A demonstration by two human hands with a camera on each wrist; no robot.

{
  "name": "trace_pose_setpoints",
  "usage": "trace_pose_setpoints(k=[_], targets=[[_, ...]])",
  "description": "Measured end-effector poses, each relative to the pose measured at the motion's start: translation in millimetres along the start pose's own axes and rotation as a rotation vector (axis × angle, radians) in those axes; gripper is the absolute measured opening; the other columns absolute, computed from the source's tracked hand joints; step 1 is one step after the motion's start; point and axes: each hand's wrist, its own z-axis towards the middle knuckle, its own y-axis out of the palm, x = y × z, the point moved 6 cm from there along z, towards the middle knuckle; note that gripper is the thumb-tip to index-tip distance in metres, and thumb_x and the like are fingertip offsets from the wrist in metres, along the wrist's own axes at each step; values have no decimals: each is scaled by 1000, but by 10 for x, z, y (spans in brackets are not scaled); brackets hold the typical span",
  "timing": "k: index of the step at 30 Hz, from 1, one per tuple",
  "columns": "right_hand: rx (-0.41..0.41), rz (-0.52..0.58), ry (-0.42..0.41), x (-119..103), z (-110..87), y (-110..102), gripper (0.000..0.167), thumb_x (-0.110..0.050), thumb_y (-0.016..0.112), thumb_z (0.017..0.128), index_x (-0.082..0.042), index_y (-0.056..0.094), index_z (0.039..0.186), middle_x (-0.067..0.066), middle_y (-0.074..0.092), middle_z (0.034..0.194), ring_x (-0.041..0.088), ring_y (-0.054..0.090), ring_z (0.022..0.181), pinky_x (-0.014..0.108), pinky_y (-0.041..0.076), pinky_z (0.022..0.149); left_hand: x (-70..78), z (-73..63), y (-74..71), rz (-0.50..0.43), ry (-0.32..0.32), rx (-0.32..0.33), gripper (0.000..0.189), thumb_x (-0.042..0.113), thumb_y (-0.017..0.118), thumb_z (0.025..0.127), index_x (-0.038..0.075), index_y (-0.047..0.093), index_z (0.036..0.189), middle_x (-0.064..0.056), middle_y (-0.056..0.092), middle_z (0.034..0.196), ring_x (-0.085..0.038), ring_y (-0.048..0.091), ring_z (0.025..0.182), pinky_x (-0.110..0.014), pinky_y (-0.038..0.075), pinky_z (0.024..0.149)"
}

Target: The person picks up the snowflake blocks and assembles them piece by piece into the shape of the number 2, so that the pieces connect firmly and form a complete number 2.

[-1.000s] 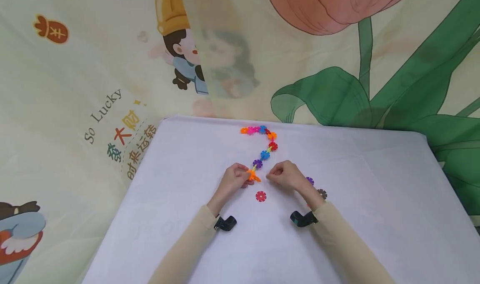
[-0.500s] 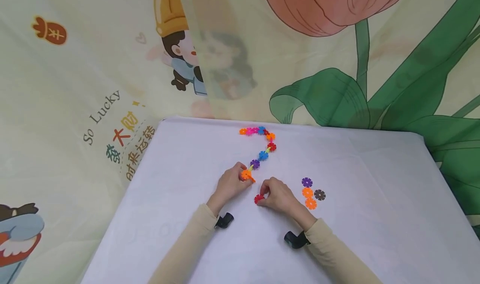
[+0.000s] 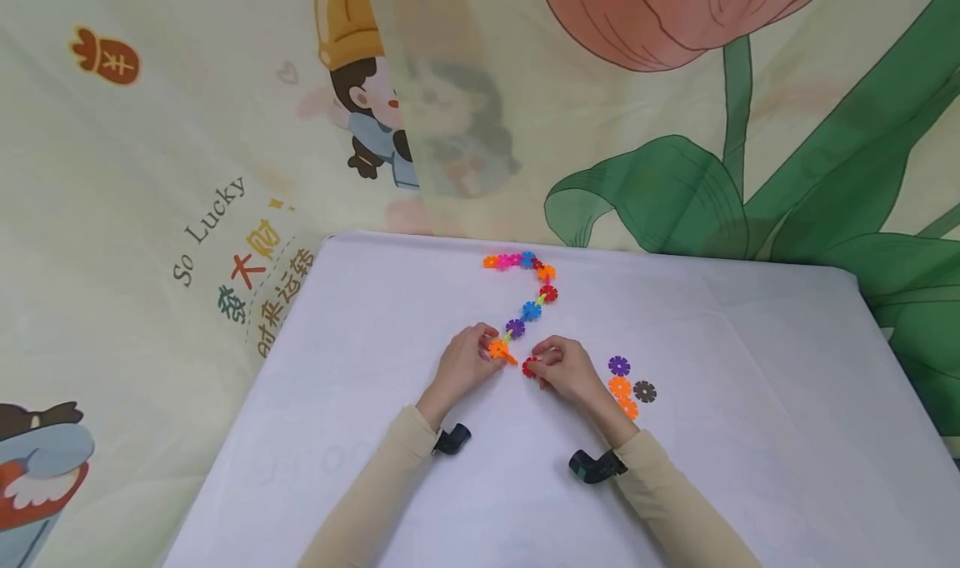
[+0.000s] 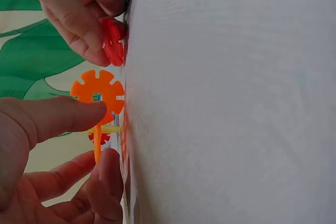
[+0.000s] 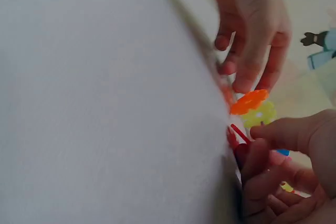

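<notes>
My left hand [image 3: 465,366] pinches an orange notched disc [image 4: 98,86] between thumb and fingers, with another orange disc joined to it edge-on. These form the near end of a curved chain of interlocking flower discs, including purple [image 3: 515,328], blue [image 3: 531,311] and red [image 3: 548,293] ones, running back across the table. Just to the right, my right hand [image 3: 573,374] holds a loose red disc [image 4: 113,43] by its edge, tilted on its side. A small gap separates the red disc from the orange end in the left wrist view.
Right of my right hand lie loose discs: a purple one [image 3: 618,366], a dark brown one [image 3: 645,391] and two orange ones [image 3: 619,386]. A white cloth covers the table [image 3: 750,385]. Behind it hangs a printed curtain [image 3: 637,193].
My right hand has come down to the table, picked up the red disc and lifted it toward the chain's end. My left hand has turned the orange end disc so its face shows.
</notes>
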Motion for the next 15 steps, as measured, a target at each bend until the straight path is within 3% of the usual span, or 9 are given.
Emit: trace_pose_setpoints(k=[4,7,15], targets=[[14,-153,-96,-62,-8,25,19,-12,79,83,-3,70,98,4,67,83,19,57,77,28,47,69,-14,7,-7,-13,-9,18,34,13,82,79,4,68,109,-5,59,86,-17,55,74,-27,47,66],[24,-199,-152,-106,-5,63,19,-14,81,81,-5,73,96,3,65,88,21,54,86,31,43,74,-15,11,-5,-37,1,18,34,10,82,78,4,68,109,-7,61,88,-17,55,74,-27,48,67],[71,-190,-232,-173,19,123,6,-8,78,83,-5,74,86,4,64,83,19,50,76,29,39,66,-38,27,47,-95,33,-13,33,4,81,78,4,68,108,-8,67,93,-15,59,73,-25,51,67]])
